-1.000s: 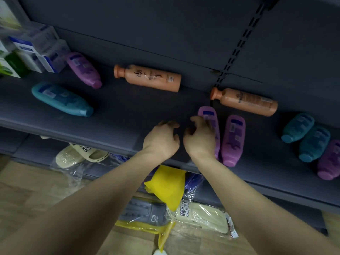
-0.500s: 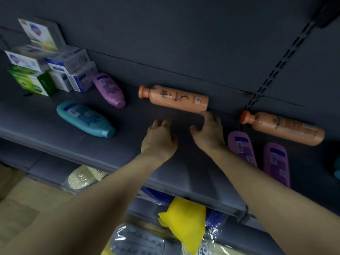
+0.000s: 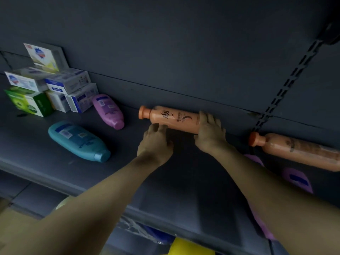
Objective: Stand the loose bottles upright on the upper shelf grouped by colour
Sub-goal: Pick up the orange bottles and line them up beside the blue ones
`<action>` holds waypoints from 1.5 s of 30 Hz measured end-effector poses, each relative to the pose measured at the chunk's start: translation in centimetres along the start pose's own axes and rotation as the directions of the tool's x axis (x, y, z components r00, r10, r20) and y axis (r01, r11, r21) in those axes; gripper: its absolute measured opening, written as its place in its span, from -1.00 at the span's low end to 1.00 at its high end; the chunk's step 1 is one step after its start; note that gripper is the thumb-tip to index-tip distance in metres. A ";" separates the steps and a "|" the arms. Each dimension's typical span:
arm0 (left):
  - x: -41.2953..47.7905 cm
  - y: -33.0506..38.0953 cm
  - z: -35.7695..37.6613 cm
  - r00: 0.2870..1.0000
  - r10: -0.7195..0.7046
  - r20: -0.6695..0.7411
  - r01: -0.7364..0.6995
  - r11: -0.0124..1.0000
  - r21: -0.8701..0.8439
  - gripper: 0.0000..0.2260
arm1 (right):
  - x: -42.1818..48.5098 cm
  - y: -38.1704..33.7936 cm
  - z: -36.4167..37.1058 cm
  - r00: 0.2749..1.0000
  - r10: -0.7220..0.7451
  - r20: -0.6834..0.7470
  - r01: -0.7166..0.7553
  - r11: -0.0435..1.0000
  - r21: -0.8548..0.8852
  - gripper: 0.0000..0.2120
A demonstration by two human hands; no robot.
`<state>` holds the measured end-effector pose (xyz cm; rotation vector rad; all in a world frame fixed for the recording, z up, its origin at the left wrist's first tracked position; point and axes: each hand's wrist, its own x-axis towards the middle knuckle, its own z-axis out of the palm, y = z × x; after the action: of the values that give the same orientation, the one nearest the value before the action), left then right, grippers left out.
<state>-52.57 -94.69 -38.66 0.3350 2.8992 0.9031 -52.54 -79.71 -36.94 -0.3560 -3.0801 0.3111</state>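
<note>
Bottle [image 3: 174, 120], orange with darker cap, lies flat, gripped by right hand [image 3: 209, 134]

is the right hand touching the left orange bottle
Touching. In the head view the right hand lays its fingers over the left orange bottle.

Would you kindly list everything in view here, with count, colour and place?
Orange bottles: 2, orange, lying along the back wall, centre and right.
Boxes: several, white-blue and green, stacked back left.
Purple bottles: 3, purple, lying; one beside boxes, two right, partly hidden.
Teal bottle: 1, teal, lying front left.
Shelf: 1, dark grey, under them.
Yellow item: 1, yellow, below shelf.
Left hand: 1, touches centre orange bottle.
Right hand: 1, grips its base end.
</note>
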 end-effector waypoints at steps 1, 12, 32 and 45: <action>0.0 -0.2 0.1 1.000 0.010 0.010 -0.011 1.000 0.012 -0.56 | 0.2 -0.2 -0.1 1.000 0.007 0.000 -0.007 0.998 -0.070 -0.20; -1.3 -1.2 -0.2 0.999 0.000 0.047 -0.002 0.999 0.041 -0.54 | -1.1 -1.1 0.2 1.000 -0.020 -0.005 0.017 0.947 -0.321 -0.22; -8.5 0.4 -7.1 0.985 -0.105 0.140 0.106 0.994 0.002 -0.61 | -10.4 -4.7 -4.3 0.994 0.104 0.030 -0.108 0.973 0.205 -0.28; -14.0 0.9 -10.5 0.959 -0.264 0.102 0.280 0.831 -0.480 -0.27 | -17.7 -7.7 -7.9 0.994 0.032 0.104 -0.072 0.911 0.406 -0.44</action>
<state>-40.31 -103.02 -29.27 -0.1058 2.4671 1.4986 -36.68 -89.59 -27.65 -0.4133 -2.9833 0.9830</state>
